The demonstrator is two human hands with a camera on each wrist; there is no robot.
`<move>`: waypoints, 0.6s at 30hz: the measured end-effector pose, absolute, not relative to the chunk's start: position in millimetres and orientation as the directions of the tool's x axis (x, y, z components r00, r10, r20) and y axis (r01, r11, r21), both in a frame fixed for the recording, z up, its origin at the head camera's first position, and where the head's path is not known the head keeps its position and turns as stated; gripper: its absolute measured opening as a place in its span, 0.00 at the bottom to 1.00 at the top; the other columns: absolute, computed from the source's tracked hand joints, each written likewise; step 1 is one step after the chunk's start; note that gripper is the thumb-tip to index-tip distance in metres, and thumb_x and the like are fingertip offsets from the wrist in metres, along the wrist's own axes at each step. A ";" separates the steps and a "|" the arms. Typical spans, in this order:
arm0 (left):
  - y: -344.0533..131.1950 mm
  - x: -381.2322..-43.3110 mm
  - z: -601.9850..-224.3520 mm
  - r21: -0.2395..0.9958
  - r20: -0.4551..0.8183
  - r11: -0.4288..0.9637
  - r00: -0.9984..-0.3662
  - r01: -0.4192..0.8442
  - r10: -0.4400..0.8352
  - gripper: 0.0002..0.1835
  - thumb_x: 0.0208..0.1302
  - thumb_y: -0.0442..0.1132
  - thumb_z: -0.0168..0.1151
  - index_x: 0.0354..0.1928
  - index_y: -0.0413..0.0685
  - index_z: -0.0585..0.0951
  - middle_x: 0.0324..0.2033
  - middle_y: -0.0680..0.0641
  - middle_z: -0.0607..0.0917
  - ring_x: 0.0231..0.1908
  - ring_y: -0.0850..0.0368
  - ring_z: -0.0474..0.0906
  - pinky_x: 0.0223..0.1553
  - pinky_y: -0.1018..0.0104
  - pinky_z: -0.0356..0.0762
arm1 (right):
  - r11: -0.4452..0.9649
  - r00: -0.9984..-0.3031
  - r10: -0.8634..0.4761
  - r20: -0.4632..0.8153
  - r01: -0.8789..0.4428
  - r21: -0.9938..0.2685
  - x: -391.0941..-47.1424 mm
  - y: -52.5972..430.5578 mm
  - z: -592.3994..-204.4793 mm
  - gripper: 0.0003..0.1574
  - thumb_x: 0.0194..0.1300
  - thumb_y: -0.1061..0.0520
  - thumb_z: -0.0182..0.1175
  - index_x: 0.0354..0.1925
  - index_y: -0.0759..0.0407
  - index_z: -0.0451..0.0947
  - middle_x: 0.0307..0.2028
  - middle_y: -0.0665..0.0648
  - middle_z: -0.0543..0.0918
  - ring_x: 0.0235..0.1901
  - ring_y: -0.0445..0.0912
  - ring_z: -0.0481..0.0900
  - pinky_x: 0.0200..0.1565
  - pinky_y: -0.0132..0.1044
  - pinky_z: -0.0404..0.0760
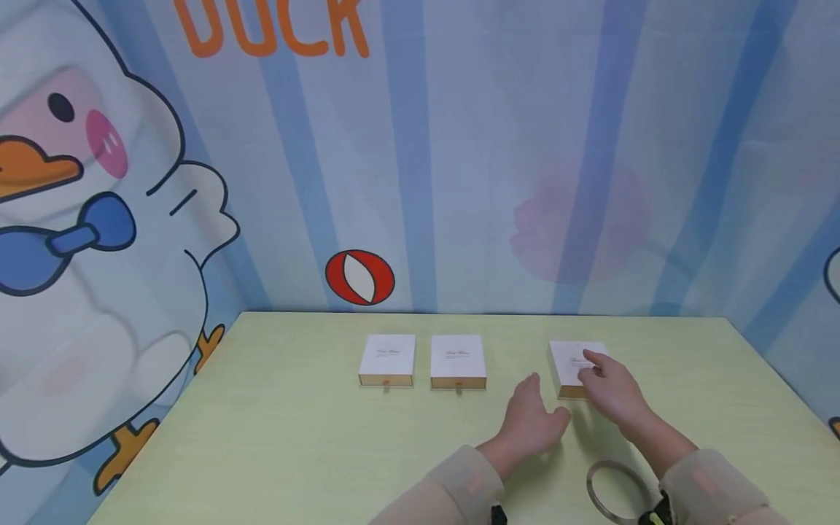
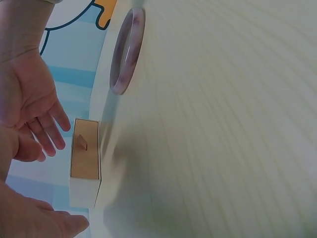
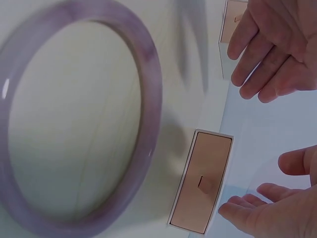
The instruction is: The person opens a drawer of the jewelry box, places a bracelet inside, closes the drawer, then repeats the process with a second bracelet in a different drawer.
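Note:
My right hand point(image 1: 613, 386) is at the right side of a white box point(image 1: 566, 359), partly covering it in the head view. Its fingers look loosely extended and hold nothing. Lower and to the left, my left hand point(image 1: 534, 421) hovers over the table, thumb spread, with nothing in it. From the left wrist, the box point(image 2: 85, 148) shows a tan front with a small pull tab, between the two hands. A pale purple bangle point(image 3: 151, 99) is on the table near my right wrist, large in the right wrist view.
Two similar white boxes, a left one point(image 1: 387, 357) and a middle one point(image 1: 458, 359), lie farther left in line with it. The pale green table point(image 1: 275, 437) ends at a cartoon-printed backdrop point(image 1: 453, 160).

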State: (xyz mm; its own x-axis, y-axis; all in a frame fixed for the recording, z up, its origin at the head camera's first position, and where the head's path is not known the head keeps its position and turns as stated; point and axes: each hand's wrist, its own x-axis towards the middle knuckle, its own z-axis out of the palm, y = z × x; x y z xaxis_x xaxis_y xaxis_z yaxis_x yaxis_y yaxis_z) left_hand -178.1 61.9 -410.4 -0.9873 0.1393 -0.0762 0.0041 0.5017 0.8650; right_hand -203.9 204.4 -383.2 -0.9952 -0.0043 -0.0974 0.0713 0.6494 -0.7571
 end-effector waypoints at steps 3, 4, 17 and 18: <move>63.9 -177.1 -408.5 0.868 -0.075 0.497 -0.987 0.006 0.143 0.37 0.58 0.42 0.59 0.68 0.35 0.61 0.67 0.38 0.65 0.67 0.44 0.61 0.67 0.54 0.61 | 0.652 -0.994 -0.003 -0.108 0.080 -0.754 -204.4 206.3 -383.3 0.36 0.67 0.57 0.39 0.69 0.74 0.50 0.65 0.79 0.57 0.64 0.69 0.60 0.56 0.55 0.70; 64.7 -176.8 -407.9 0.869 -0.073 0.494 -0.987 0.007 0.143 0.37 0.58 0.42 0.59 0.68 0.35 0.61 0.67 0.37 0.65 0.67 0.44 0.61 0.67 0.54 0.61 | 0.653 -0.994 -0.003 -0.112 0.083 -0.753 -204.5 207.0 -383.1 0.37 0.67 0.57 0.38 0.69 0.74 0.49 0.65 0.79 0.57 0.66 0.70 0.56 0.59 0.57 0.67; 74.0 -178.6 -408.5 0.878 -0.092 0.478 -0.984 -0.007 0.155 0.37 0.57 0.43 0.60 0.67 0.35 0.62 0.66 0.37 0.67 0.66 0.43 0.62 0.66 0.52 0.62 | 0.636 -0.991 0.015 -0.133 0.112 -0.764 -204.4 217.0 -386.2 0.39 0.67 0.57 0.39 0.70 0.76 0.44 0.67 0.80 0.51 0.53 0.63 0.65 0.46 0.45 0.70; 74.5 -178.6 -408.2 0.877 -0.093 0.480 -0.983 -0.007 0.156 0.37 0.57 0.43 0.60 0.67 0.35 0.62 0.65 0.37 0.67 0.66 0.43 0.63 0.66 0.52 0.63 | 0.635 -0.991 0.015 -0.132 0.112 -0.764 -204.4 217.6 -386.7 0.39 0.67 0.57 0.39 0.70 0.76 0.43 0.67 0.80 0.51 0.54 0.63 0.65 0.47 0.46 0.70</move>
